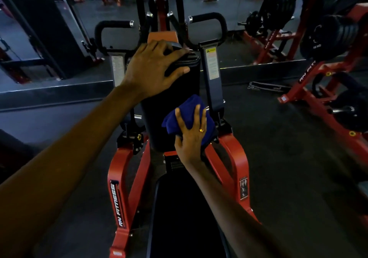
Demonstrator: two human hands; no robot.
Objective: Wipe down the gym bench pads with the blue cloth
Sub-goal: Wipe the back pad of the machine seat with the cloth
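Observation:
A black upright chest pad (159,106) stands on a red machine frame (119,178). Below it, a black seat pad (185,214) stretches toward me. My left hand (153,68) grips the pad's top end, fingers curled over its edge. My right hand (191,134) presses a bunched blue cloth (179,122) against the lower right part of the chest pad, with its fingers spread over the cloth.
Two black padded handles (111,26) (211,17) rise behind the chest pad. A wall mirror (239,4) stands behind the machine. Red racks with black weight plates (326,36) stand at the right. Dark rubber floor (288,138) lies on both sides.

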